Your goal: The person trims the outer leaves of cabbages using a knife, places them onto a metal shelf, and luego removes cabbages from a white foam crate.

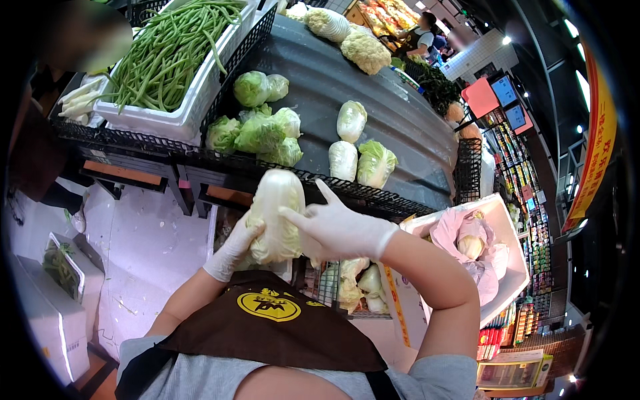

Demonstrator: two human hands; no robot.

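A pale napa cabbage point(277, 217) stands upright in front of my apron, at the near edge of the display. My left hand point(233, 250), in a white glove, is closed round its lower left side. On the cabbage's right side is my right hand point(340, 230), also gloved, its thumb against the leaves and its index finger stretched up and away. The other right fingers are partly hidden. Beyond, three napa cabbages point(343, 161) sit on the dark ribbed display point(313, 100). Several green lettuces point(260, 132) are grouped to their left.
A white foam box of green beans point(170, 60) stands at the far left. Cauliflower point(365, 51) lies at the back. On the right, a foam box point(510, 280) holds a vegetable in pink wrapping. Below my hands, a crate holds more cabbages point(370, 287). Someone stands at the left.
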